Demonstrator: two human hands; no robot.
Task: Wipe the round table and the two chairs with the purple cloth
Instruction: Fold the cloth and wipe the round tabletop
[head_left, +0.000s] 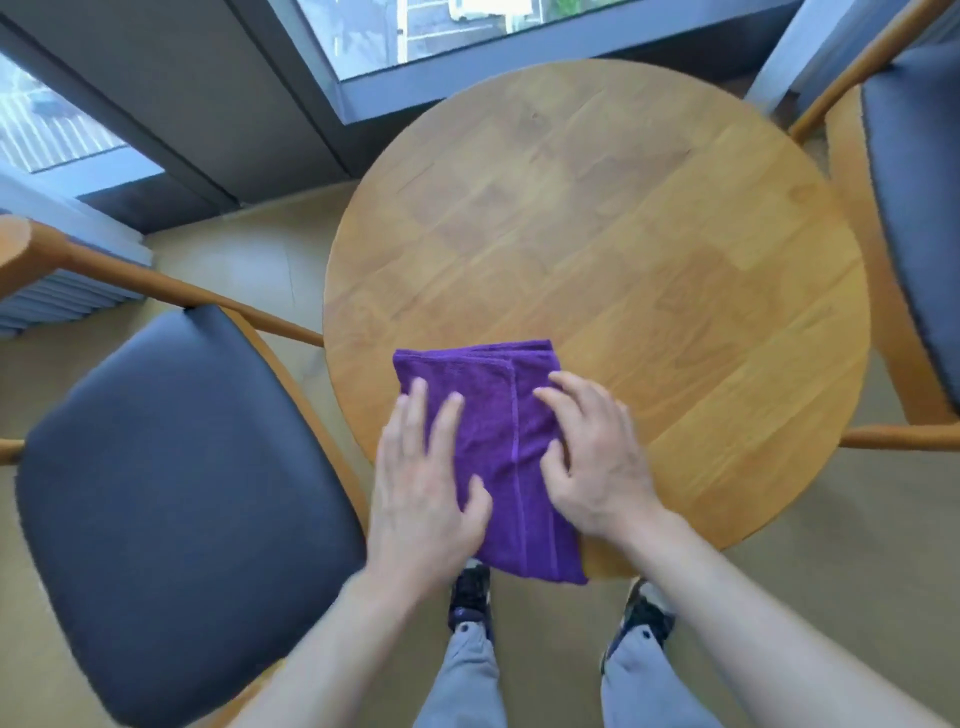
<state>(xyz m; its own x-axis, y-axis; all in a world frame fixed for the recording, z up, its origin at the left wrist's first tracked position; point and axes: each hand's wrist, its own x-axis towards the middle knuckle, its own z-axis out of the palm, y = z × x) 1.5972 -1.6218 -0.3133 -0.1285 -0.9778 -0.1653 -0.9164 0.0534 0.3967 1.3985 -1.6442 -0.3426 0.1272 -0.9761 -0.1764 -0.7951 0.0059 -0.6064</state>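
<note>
The folded purple cloth (498, 457) lies at the near edge of the round wooden surface (623, 234). The left hand (426, 478) presses it with flat fingers; the right hand (597, 457) rests on it, fingers bent. Chairs (171, 493) stand left and right.

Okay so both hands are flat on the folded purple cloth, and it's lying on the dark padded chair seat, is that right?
Not quite. In the head view both the left hand and right hand do rest on the folded purple cloth, but it lies on the near edge of the round wooden table, not on the dark padded chair seat beside it.
</note>
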